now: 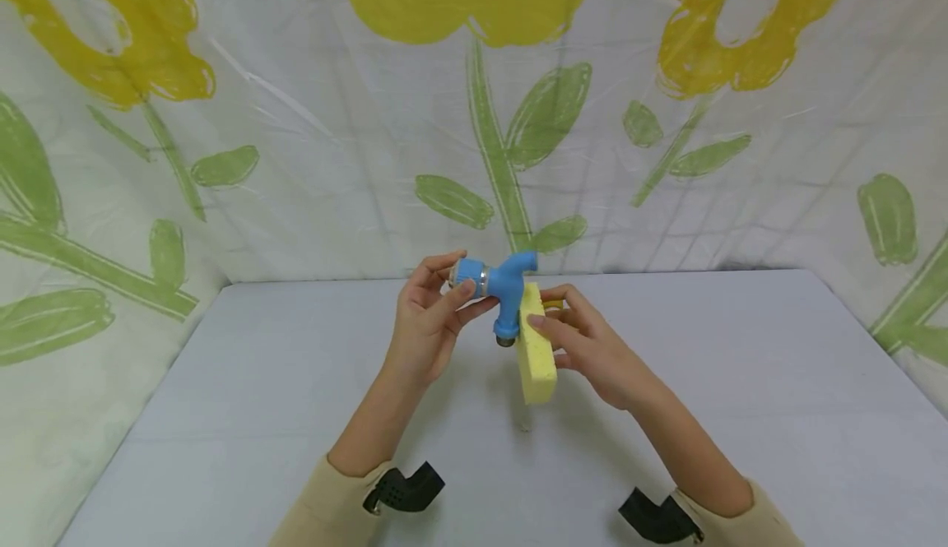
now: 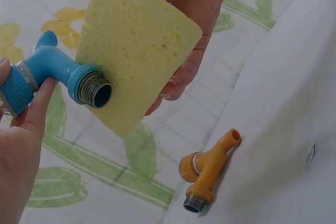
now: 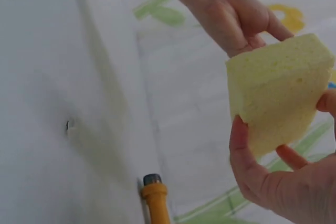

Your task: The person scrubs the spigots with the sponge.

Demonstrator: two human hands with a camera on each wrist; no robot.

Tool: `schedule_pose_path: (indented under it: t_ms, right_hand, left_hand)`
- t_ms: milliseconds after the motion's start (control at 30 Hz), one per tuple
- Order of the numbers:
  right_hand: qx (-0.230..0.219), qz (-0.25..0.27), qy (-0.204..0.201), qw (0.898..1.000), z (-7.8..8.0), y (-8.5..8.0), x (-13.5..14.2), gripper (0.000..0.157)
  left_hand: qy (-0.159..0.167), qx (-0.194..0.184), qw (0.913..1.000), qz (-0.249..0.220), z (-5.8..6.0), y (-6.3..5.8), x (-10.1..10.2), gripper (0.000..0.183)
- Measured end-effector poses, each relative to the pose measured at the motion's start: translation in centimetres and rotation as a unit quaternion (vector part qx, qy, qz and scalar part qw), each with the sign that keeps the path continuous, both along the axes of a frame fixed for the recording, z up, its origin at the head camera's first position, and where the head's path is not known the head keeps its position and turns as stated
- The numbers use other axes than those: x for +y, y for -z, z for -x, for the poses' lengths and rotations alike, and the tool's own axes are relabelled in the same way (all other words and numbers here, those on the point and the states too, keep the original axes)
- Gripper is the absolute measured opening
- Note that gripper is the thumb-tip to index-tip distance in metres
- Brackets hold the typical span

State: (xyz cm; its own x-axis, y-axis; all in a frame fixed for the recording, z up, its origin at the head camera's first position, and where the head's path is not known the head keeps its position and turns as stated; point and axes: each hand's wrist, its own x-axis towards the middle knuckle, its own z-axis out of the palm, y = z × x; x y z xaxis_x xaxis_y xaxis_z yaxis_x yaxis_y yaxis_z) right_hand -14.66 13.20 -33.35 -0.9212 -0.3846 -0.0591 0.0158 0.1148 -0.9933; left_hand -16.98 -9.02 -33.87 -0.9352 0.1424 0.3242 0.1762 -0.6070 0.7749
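A blue faucet (image 1: 508, 288) with a threaded metal inlet is held up above the table. My left hand (image 1: 429, 317) grips it by its ribbed knob end, thumb on the near side. My right hand (image 1: 592, 345) holds a yellow sponge (image 1: 537, 358) between thumb and fingers. One broad face of the sponge is against or very close to the faucet's body; in the left wrist view the faucet (image 2: 52, 69) overlaps the sponge (image 2: 136, 45). From the right wrist view the sponge (image 3: 283, 87) hides nearly all of the faucet.
An orange faucet (image 2: 210, 163) lies on the white table (image 1: 259, 382) near its far edge, mostly hidden behind the right hand in the head view. A small tear or mark (image 1: 525, 428) shows on the table cover. Behind hangs a flower-printed sheet (image 1: 311, 160).
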Motion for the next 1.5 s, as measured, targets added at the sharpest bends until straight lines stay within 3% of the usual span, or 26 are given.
schedule_pose_path:
  t_ms: [167,400,600,833,1067,1367,1500]
  right_hand:
    - [-0.004,-0.021,0.039,0.999,0.0,-0.2,-0.4,0.047]
    - [0.019,-0.062,0.049,0.997,-0.3,-0.6,-0.6,0.049]
    - [0.02,-0.03,0.052,0.998,-0.2,-0.2,-0.6,0.046]
    - [0.013,0.033,0.01,0.999,0.1,0.3,-0.2,0.048]
    - [0.016,0.08,-0.028,0.996,0.2,0.4,0.2,0.049]
    - [0.026,0.097,-0.009,0.995,0.0,0.4,-0.1,0.048]
    - [0.044,0.098,0.012,0.994,-0.1,0.4,-0.2,0.047]
  left_hand:
    - [-0.006,0.009,0.9999,0.005,-0.2,-0.1,0.3,0.029]
    - [-0.024,0.009,0.9997,-0.004,-0.1,-0.1,0.3,0.035]
    - [0.007,0.021,0.9998,-0.004,-0.1,0.1,-0.1,0.025]
    - [0.055,0.02,0.9983,-0.006,0.2,0.5,-0.2,0.03]
    - [0.086,0.017,0.9958,0.025,0.5,0.9,-0.6,0.023]
    - [0.094,0.022,0.9917,0.085,0.8,1.2,-0.7,0.034]
    - [0.079,0.01,0.9926,0.092,0.7,1.1,-0.5,0.034]
